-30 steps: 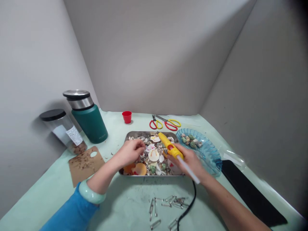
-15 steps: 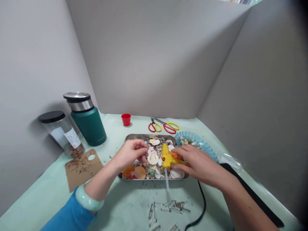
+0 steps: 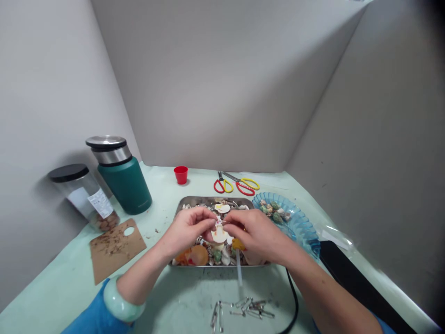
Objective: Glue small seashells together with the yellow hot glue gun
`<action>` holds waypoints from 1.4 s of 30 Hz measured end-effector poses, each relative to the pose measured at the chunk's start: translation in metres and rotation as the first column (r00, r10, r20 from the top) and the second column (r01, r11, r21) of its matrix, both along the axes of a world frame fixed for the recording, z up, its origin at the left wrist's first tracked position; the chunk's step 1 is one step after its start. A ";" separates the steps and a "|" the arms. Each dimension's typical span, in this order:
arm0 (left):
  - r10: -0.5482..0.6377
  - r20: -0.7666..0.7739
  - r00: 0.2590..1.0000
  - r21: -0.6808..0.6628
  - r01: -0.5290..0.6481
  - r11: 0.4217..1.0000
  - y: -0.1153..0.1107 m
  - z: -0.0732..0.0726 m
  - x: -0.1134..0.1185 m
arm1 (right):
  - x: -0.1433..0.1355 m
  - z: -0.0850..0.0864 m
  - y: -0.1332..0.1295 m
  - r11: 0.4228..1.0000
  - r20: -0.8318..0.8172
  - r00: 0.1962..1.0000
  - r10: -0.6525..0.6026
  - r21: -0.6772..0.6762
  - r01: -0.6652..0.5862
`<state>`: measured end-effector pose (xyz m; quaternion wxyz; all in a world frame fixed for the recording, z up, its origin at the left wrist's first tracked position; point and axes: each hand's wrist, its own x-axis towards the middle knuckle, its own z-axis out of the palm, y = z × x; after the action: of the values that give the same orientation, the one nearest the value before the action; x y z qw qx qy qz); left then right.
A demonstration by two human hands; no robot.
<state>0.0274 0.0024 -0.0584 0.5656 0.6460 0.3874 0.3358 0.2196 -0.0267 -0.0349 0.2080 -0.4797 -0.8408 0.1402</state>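
Observation:
Above the metal tray (image 3: 222, 266), my left hand (image 3: 193, 227) is closed in a pinch on the edge of a small shell ornament (image 3: 219, 234). It has a cream fan-shaped shell below and a white piece with pink marks on top. My right hand (image 3: 259, 232) meets it from the other side, thumb and forefinger pressed together at the ornament's top. Whatever lies between those fingertips is too small to name. Under my right hand the yellow glue gun (image 3: 238, 244) rests on the shells, mostly hidden, its clear glue stick (image 3: 239, 269) pointing toward me.
Several safety pins (image 3: 253, 307) lie in front of the tray, near a black cord (image 3: 294, 297). A blue plate (image 3: 302, 222) with small shells stands right. Behind are scissors (image 3: 246, 186) and a red cup (image 3: 181, 175). At left stand a green bottle (image 3: 127, 185), jar (image 3: 86, 199) and brown board (image 3: 114, 260).
My right hand has let go of the glue gun, leaving it on the tray, and moved left to the shell ornament. My left hand stays at the ornament's left side.

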 end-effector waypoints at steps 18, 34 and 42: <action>0.313 -0.556 0.771 0.426 -0.059 0.903 0.006 -0.041 0.015 | 0.008 -0.001 0.008 0.987 -0.005 0.987 -0.158 0.028 0.158; 0.146 0.162 0.976 -0.024 -0.144 0.989 -0.015 0.015 0.013 | 0.000 0.013 -0.001 0.984 -0.281 0.954 -0.107 -0.165 0.062; 0.237 0.144 0.961 -0.052 -0.232 0.971 -0.020 0.013 0.018 | 0.002 0.008 0.000 0.991 -0.196 0.977 -0.083 -0.124 0.059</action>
<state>0.0457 -0.0174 -0.0454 0.5603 0.5586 0.4236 0.4412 0.2215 -0.0270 -0.0268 0.2682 -0.5043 -0.7881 0.2293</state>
